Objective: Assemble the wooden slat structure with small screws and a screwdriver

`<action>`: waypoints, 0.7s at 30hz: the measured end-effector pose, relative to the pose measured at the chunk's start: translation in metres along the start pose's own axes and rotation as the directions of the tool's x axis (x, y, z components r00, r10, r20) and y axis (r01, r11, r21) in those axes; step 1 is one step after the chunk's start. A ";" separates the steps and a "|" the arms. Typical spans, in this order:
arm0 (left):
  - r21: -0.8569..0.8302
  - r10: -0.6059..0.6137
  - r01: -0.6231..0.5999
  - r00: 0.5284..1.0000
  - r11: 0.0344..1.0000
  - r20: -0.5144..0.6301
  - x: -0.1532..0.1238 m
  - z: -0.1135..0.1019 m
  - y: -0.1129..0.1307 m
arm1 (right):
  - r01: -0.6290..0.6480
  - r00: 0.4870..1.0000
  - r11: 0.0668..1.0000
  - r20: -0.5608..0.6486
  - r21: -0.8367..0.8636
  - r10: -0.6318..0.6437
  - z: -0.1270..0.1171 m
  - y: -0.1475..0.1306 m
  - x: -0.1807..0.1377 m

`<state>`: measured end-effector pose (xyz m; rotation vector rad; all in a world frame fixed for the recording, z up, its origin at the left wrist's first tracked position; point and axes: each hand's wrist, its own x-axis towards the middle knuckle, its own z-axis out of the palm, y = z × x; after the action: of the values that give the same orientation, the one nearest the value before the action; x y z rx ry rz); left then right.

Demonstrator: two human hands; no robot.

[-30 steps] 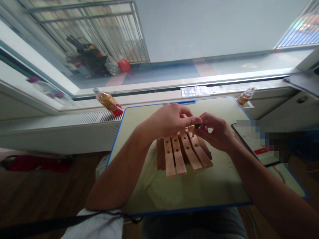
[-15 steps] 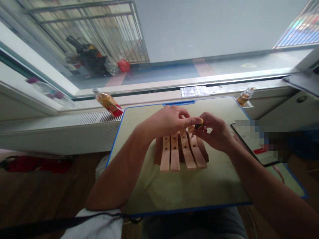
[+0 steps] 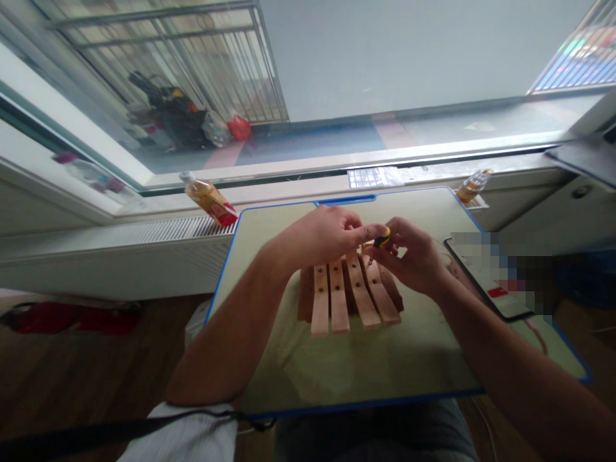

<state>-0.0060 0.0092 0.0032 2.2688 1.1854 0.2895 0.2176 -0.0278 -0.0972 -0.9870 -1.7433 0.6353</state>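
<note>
A small screwdriver (image 3: 382, 238) with a black and yellow handle stands between my hands, its tip hidden by fingers. My right hand (image 3: 409, 253) closes on it from the right, thumb low near the wood. From the left, my left hand (image 3: 334, 234) reaches over with bent fingers, and its thumb and finger press against the handle. Below lies a wooden piece: several pale slats (image 3: 339, 298) with dark holes fan out over a reddish-brown wooden base (image 3: 305, 301). The slats' far ends are covered by my hands.
All this rests on a pale-green folding table (image 3: 332, 378) with a blue rim. At its right lies a tablet-like device (image 3: 510, 301), partly blurred. A tea bottle (image 3: 210, 200) leans by the radiator; another bottle (image 3: 474, 187) stands right. A blister pack (image 3: 370, 177) lies on the sill.
The screwdriver handle has turned slightly, showing more yellow. The wooden piece has shifted a little. Both hands stay in nearly the same place.
</note>
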 end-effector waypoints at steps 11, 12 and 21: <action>0.048 -0.003 0.017 0.964 0.999 -0.265 -0.046 -0.002 -0.022 | 0.018 0.979 0.974 -0.202 0.225 0.028 -0.003 -0.007 0.004; 0.057 -0.049 0.071 0.944 0.996 -0.325 -0.059 -0.002 -0.030 | 0.005 0.980 0.973 -0.193 0.232 0.041 -0.001 -0.006 0.004; 0.410 -0.534 0.564 0.822 0.716 -0.199 -0.122 0.034 -0.069 | -0.026 0.984 0.949 -0.157 0.314 0.079 0.006 -0.009 0.001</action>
<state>-0.1105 -0.0704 -0.0563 2.1343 2.0774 -0.1717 0.2092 -0.0314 -0.0921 -0.8416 -1.4196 0.8105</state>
